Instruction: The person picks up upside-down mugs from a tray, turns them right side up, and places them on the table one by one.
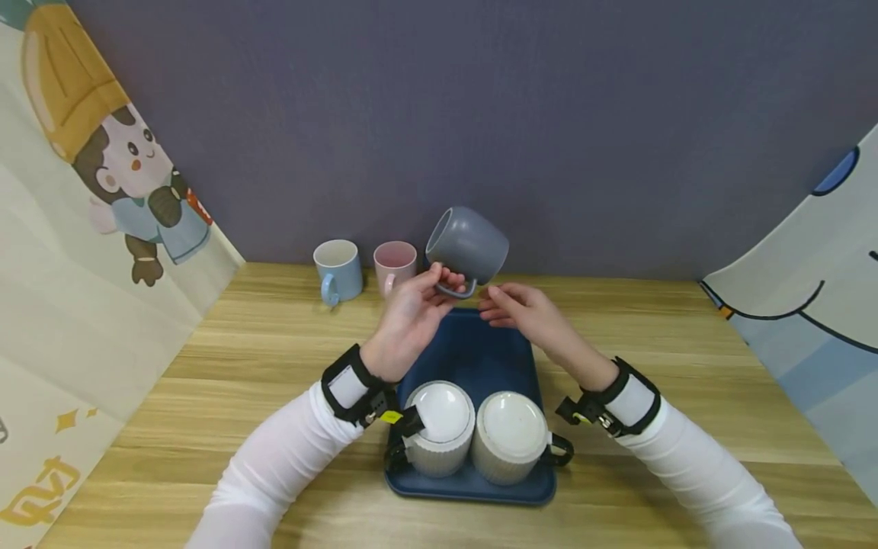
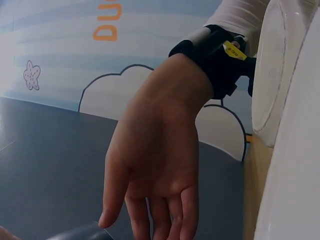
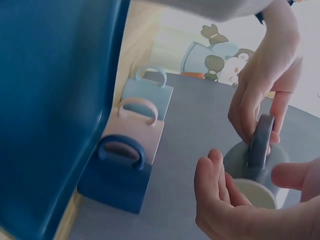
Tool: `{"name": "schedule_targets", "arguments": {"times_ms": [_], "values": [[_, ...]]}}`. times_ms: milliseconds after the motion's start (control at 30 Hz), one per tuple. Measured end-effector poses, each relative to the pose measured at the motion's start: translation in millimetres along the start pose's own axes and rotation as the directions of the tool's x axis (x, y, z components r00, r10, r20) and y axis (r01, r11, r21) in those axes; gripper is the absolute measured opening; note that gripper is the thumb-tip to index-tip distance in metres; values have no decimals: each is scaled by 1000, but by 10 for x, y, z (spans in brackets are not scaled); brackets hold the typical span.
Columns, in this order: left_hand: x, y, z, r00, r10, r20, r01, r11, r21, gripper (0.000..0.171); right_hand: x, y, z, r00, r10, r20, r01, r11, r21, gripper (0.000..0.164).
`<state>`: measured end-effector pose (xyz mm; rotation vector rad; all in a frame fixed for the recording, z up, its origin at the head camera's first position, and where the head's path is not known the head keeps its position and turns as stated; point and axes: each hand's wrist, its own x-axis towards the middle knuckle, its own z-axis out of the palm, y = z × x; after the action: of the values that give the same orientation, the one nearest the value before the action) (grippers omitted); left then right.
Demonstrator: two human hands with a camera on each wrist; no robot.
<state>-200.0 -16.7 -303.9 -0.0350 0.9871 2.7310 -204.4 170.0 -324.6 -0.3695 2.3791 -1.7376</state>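
In the head view a grey mug (image 1: 469,242) hangs tilted above the far end of a blue tray (image 1: 473,343), its mouth turned up and left. My left hand (image 1: 414,309) grips it by the handle, thumb near the rim. My right hand (image 1: 517,313) is beside the mug's lower end, fingers loosely bent, with nothing pinched between them. The right wrist view shows the mug's handle (image 3: 261,142) pointing at the camera, with the right hand's thumb and fingers spread around the pale base (image 3: 257,192). Only a sliver of the mug (image 2: 82,232) enters the left wrist view.
Two white ribbed mugs (image 1: 439,412) (image 1: 509,427) with black handles stand upside down on the tray's near half. Against the dark back wall are a light blue mug (image 1: 339,271) and a pink mug (image 1: 395,263). Beside them stands a dark blue mug (image 3: 115,172), hidden in the head view.
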Motion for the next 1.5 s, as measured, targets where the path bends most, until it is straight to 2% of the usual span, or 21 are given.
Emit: {"name": "schedule_targets", "arguments": {"times_ms": [167,233,300,367,433,600,700,1067,1300,1367,1500], "values": [[4,-36,28,1000,5,-12,-5,1000,-11,21,11,-37,19,997,39,66,-49,988,144,56],[6,-45,44,1000,4,-10,-4,1000,-21,21,20,-54,27,993,60,98,-81,972,222,58],[8,-54,55,1000,-1,-2,1,999,-32,20,27,-78,37,988,86,132,-124,939,319,58],[7,-63,69,1000,-10,8,10,999,-52,20,37,-101,45,981,122,151,-175,894,413,57],[6,-72,82,1000,-22,11,22,997,-75,20,42,-124,46,974,153,167,-218,834,507,52],[8,-89,113,999,-35,14,36,994,-107,20,45,-164,36,958,208,200,-288,673,681,28],[11,-98,130,999,-31,18,33,993,-114,20,44,-180,29,951,218,219,-308,613,728,22],[8,-135,190,999,-37,37,42,989,-141,21,32,-265,22,936,241,256,-347,519,781,28],[1,-148,182,998,-39,46,45,989,-143,20,23,-296,-15,915,265,302,-391,411,823,29],[0,-149,181,998,-30,48,36,991,-126,20,21,-303,-27,914,261,311,-395,392,831,29],[-13,-149,195,999,3,54,0,998,-67,22,14,-319,-37,925,238,297,-371,380,847,29]]}}
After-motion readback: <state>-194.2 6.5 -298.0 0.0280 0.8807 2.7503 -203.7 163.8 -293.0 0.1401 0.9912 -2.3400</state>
